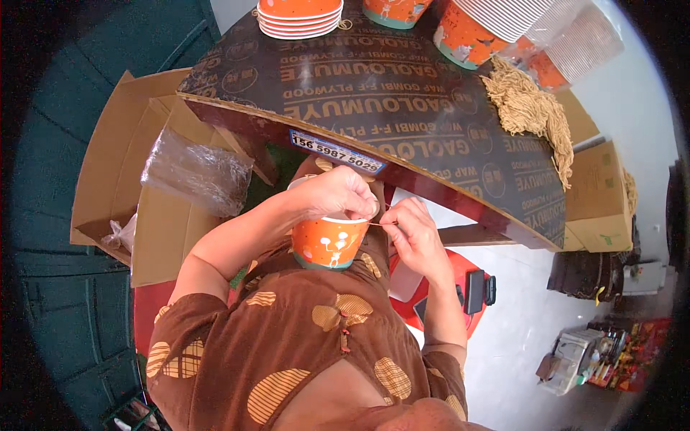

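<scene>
An orange paper bucket (pixel 328 244) with a green base and white printed figures sits on my lap, close against my body. My left hand (pixel 345 195) is closed at its rim, fingertips bent over the edge; what they do inside is hidden. Just right of the rim, my right hand (pixel 417 233) pinches a thin cord (pixel 374 224) that runs to the bucket's side. A heap of beige cords (pixel 528 108) lies at the table's right side.
The dark plywood table (pixel 359 86) has its edge just beyond my hands. On it stand stacked orange buckets (pixel 474 32) and a short stack (pixel 300 16). An open cardboard box (pixel 162 187) with clear plastic film (pixel 198 172) is at left. A red stool (pixel 460 287) holds a phone (pixel 474 291).
</scene>
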A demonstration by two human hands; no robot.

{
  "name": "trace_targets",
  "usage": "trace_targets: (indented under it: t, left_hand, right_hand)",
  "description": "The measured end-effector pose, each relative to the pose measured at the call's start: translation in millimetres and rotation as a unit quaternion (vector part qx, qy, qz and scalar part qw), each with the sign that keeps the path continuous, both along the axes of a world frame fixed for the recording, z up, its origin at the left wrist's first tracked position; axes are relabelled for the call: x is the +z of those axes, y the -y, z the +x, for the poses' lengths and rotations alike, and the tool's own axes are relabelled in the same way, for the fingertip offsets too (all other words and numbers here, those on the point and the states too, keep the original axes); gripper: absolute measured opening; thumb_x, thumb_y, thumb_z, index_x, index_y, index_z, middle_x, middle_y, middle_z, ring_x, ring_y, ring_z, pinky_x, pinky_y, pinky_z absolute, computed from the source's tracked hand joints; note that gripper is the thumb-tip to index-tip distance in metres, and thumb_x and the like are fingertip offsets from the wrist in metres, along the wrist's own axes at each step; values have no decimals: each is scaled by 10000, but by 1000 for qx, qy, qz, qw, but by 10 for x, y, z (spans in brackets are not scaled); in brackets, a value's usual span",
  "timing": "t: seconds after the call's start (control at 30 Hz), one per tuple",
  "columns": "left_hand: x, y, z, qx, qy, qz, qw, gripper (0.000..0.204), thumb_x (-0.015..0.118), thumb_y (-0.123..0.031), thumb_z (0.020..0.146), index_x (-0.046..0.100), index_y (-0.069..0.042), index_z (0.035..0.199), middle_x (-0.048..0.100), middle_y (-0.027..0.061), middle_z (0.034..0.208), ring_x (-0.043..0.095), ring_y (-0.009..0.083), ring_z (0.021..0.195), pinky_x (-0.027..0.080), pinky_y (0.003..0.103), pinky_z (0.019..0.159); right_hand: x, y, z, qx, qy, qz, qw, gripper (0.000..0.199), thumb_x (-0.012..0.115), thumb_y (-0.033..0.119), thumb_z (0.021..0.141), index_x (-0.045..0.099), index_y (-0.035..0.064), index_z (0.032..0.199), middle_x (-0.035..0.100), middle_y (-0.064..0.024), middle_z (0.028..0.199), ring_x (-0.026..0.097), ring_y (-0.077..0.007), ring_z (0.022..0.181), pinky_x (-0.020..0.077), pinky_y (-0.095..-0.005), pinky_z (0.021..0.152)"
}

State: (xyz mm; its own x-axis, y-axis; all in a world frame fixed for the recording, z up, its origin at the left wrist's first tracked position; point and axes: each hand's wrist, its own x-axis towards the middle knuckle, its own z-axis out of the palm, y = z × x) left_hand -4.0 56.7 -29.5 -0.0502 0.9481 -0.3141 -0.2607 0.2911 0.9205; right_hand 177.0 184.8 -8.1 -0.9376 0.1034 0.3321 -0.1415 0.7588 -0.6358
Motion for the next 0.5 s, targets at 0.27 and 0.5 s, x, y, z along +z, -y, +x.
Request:
trace_targets:
  t: [0.27,0.5]
  left_hand:
    - [54,-26,18,-16,-47,-9,999,96,693,-76,780,677,14,811,661,40,742,575,89,653,441,223,612]
    - [68,-14,16,-23,-98,-23,995,156,710,-113,790,682,3,891,664,35,782,586,86,699,447,235,640]
  right_hand:
    - [116,-11,-148,23,-68,16,997,150,627,-37,775,600,19,911,559,-106,826,532,-291,786,437,-364,709]
    - [133,-54,-301,47,-92,-4,995,159,615,-60,769,614,15,908,574,-108,844,549,-284,808,452,-354,701]
